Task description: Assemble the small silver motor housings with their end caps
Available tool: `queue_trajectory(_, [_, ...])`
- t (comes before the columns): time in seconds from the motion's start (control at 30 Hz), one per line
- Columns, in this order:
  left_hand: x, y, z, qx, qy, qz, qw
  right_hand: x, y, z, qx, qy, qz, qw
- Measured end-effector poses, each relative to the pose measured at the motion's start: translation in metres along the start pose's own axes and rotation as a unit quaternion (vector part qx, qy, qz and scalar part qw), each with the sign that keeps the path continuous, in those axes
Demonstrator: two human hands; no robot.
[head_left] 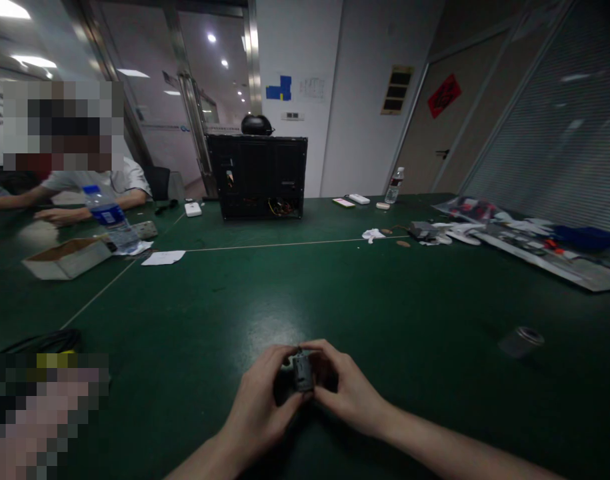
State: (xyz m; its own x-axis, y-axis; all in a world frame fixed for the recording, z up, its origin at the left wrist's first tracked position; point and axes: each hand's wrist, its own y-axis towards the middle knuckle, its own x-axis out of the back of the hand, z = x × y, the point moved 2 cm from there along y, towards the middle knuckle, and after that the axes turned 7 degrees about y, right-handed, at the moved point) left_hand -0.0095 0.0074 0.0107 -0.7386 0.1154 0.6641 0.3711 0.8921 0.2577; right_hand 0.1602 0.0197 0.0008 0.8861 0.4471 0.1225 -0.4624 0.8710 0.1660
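Note:
Both my hands meet low in the middle of the view over the green table (305,293). Between them is a small grey metal cylinder, like a little motor (303,371). My left hand (257,407) curls round its left side with thumb and fingers closed on it. From the right, my right hand (347,393) pinches the same part, fingertips at its top and side. The part is held just above the table surface.
A small metal can (522,340) lies to the right. A black open-backed case (257,175) stands at the far middle. A cardboard box (67,257), water bottle (109,217) and a seated person (75,183) are far left; papers and long panels (549,257) far right.

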Motion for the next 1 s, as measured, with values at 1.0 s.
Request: queue_trajectory(1.0, [0.0019,0.0037,-0.0074,0.024,-0.008,0.02,0.999,0.001,-0.001,-0.0029,-0.022,-0.01,0.017,1.0])
